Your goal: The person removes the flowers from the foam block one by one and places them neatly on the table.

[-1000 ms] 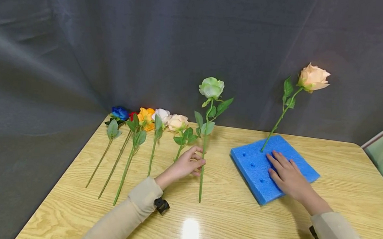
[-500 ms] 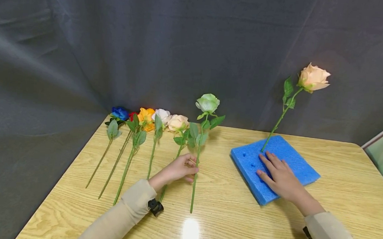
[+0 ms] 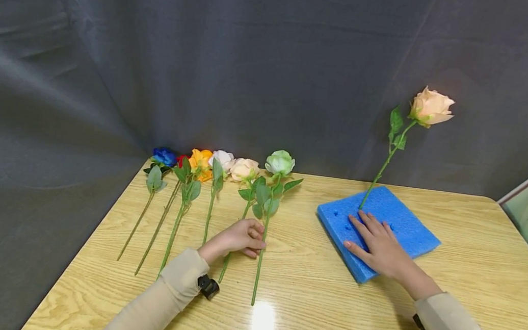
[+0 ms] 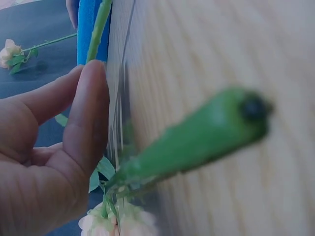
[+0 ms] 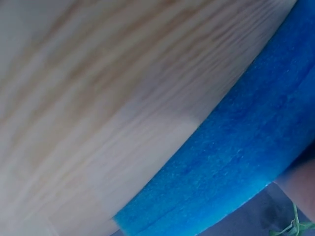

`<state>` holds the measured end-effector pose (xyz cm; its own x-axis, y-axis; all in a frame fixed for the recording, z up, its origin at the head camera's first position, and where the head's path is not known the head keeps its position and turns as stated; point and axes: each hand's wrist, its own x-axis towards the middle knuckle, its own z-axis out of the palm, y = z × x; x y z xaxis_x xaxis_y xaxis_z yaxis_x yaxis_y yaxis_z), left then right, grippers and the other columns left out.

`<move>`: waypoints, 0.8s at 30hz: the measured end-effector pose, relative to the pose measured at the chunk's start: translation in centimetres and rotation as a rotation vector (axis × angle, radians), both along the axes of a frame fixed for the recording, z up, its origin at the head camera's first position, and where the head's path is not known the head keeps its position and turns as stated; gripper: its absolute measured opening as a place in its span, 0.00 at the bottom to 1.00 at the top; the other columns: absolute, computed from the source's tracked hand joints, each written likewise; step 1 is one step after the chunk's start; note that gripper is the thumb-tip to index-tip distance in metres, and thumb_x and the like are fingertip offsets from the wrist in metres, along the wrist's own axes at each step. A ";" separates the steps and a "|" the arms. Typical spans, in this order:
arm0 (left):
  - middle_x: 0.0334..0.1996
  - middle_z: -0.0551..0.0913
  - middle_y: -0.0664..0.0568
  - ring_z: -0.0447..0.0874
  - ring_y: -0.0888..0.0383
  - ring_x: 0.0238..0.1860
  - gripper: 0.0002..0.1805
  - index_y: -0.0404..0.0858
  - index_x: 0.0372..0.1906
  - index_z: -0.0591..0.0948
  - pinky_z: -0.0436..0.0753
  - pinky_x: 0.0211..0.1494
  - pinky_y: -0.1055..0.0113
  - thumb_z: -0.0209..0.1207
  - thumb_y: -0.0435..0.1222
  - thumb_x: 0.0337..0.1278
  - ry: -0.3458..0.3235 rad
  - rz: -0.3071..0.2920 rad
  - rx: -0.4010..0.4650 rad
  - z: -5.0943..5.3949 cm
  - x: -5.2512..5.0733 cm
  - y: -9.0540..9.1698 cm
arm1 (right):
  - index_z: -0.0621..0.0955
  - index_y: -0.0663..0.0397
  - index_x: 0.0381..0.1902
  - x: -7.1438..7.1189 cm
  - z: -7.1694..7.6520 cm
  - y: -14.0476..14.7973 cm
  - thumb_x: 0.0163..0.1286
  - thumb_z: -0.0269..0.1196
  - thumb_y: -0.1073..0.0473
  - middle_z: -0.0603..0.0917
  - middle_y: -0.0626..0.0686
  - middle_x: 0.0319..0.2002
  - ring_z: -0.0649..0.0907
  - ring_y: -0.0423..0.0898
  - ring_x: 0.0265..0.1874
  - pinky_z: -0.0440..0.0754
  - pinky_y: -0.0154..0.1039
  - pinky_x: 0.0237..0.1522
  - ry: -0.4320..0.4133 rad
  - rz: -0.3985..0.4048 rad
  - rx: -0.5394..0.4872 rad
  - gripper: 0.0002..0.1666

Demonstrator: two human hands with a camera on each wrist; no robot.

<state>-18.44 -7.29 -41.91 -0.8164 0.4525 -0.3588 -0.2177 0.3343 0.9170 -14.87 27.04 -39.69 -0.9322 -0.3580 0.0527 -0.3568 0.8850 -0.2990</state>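
In the head view my left hand (image 3: 240,236) pinches the stem of a pale green rose (image 3: 280,162) between thumb and fingers. The rose leans low over the table beside a cream rose (image 3: 244,169) that lies there. The left wrist view shows the pinched stem (image 4: 99,30) close up. My right hand (image 3: 379,250) lies flat with spread fingers on a blue foam block (image 3: 413,234). A peach rose (image 3: 431,107) stands tilted in the foam, its stem foot just beyond the right fingertips. Small holes show in the foam's top.
Left of the cream rose, a white rose (image 3: 221,160), an orange rose (image 3: 201,161), a red rose (image 3: 182,161) and a blue rose (image 3: 164,156) lie in a row on the wooden table (image 3: 318,312). A dark curtain (image 3: 270,73) hangs behind.
My left hand has lowered the green rose and moved it left, toward the lying flowers. My right hand has slid a little left across the foam. The peach rose has stayed in place.
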 end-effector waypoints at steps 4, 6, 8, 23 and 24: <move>0.42 0.81 0.39 0.80 0.59 0.28 0.20 0.26 0.55 0.69 0.88 0.35 0.66 0.59 0.27 0.60 -0.017 -0.012 -0.021 0.0 0.0 -0.2 | 0.61 0.58 0.72 0.0 -0.1 -0.4 0.68 0.56 0.38 0.55 0.71 0.72 0.54 0.71 0.71 0.49 0.71 0.68 0.006 0.008 0.016 0.44; 0.42 0.81 0.38 0.80 0.59 0.28 0.19 0.26 0.54 0.70 0.87 0.35 0.66 0.59 0.27 0.60 -0.021 -0.015 -0.030 0.0 0.0 -0.3 | 0.61 0.57 0.72 0.1 -0.1 -0.6 0.67 0.57 0.37 0.54 0.70 0.72 0.53 0.71 0.71 0.49 0.71 0.68 0.005 0.014 0.021 0.45; 0.42 0.81 0.39 0.80 0.59 0.28 0.19 0.27 0.54 0.70 0.87 0.35 0.66 0.59 0.28 0.60 -0.026 -0.017 -0.037 0.0 -0.1 -0.3 | 0.60 0.56 0.73 0.2 -0.2 -0.9 0.66 0.58 0.36 0.53 0.70 0.73 0.52 0.71 0.71 0.48 0.71 0.68 -0.002 0.021 0.027 0.47; 0.39 0.82 0.41 0.80 0.61 0.30 0.19 0.30 0.58 0.71 0.86 0.36 0.68 0.55 0.34 0.67 0.090 0.071 0.015 2.0 -1.0 0.1 | 0.56 0.50 0.75 0.4 -0.1 -0.8 0.67 0.58 0.42 0.51 0.68 0.74 0.49 0.68 0.73 0.45 0.69 0.69 -0.025 0.078 0.015 0.45; 0.40 0.82 0.39 0.81 0.60 0.31 0.19 0.30 0.58 0.71 0.86 0.37 0.68 0.54 0.35 0.67 0.100 0.069 0.019 2.2 -1.0 0.3 | 0.56 0.49 0.75 0.4 -0.1 -0.8 0.67 0.58 0.42 0.51 0.67 0.74 0.49 0.68 0.73 0.45 0.69 0.69 -0.022 0.082 0.015 0.45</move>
<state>-19.48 -7.00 -39.73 -0.8772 0.3996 -0.2661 -0.1469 0.3043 0.9412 -14.46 26.25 -39.83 -0.9005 -0.4341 0.0270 -0.4221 0.8574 -0.2943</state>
